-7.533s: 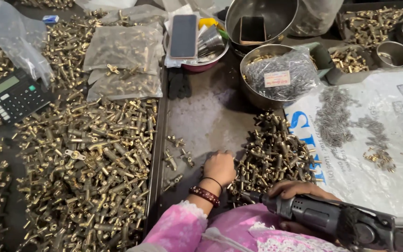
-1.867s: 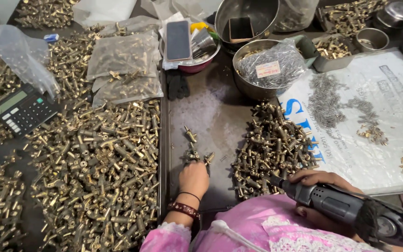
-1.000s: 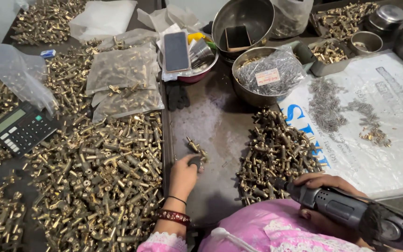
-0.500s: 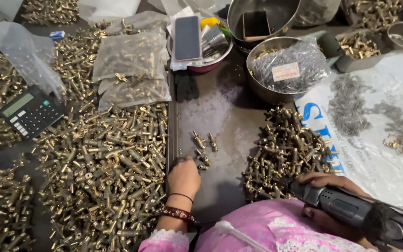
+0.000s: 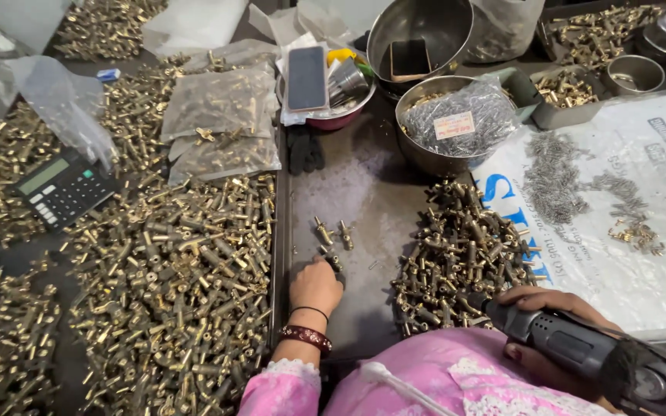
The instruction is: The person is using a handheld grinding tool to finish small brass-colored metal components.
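Dark, scuffed metal worktable, seen from above; the room beyond its edges is not visible. Left hand, with a dark band and a beaded bracelet on the wrist, rests knuckles-up near the middle of the table's near edge, fingers curled down onto a small brass fitting; whether it actually pinches the piece cannot be told. Two more loose fittings lie just beyond the fingertips, on bare metal. Right hand is closed around the grey body of a power driver at the near right edge, its nose pointing left toward a heap of brass fittings just right of centre. A raised seam runs front to back beside the left hand; left of it a much larger spread of brass parts covers the table out to its left edge. A calculator sits among them toward the left edge, clear plastic bags of parts behind. Along the far edge: a red bowl with a phone laid across it, a steel bowl holding a bag of small grey screws, another steel bowl behind. A white printed sack covers the right side, scattered with grey springs. Pink sleeves at the near edge.
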